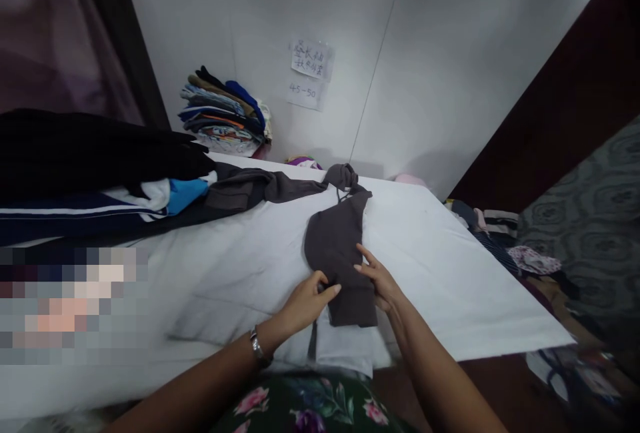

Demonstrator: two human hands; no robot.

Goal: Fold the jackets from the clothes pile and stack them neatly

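Note:
A dark grey-brown hoodie (pixel 333 236) lies folded into a narrow strip on the white table, its bunched hood (pixel 341 176) and drawstring at the far end. At the near left edge of the cloth, my left hand (pixel 307 299) is closed, thumb and fingers pinching the fabric. My right hand (pixel 380 279) touches the opposite edge with thumb and index finger stretched out and apart; its other fingers are partly hidden. Under the near end of the hoodie some white cloth (pixel 345 349) hangs over the table edge.
Dark garments (pixel 90 159) are heaped on the left of the white table (pixel 430 259). A folded clothes stack (pixel 225 113) stands by the wall, near handwritten paper signs (pixel 307 76). More clothes (pixel 535 259) lie beyond the right edge. A blurred-out patch covers the lower left.

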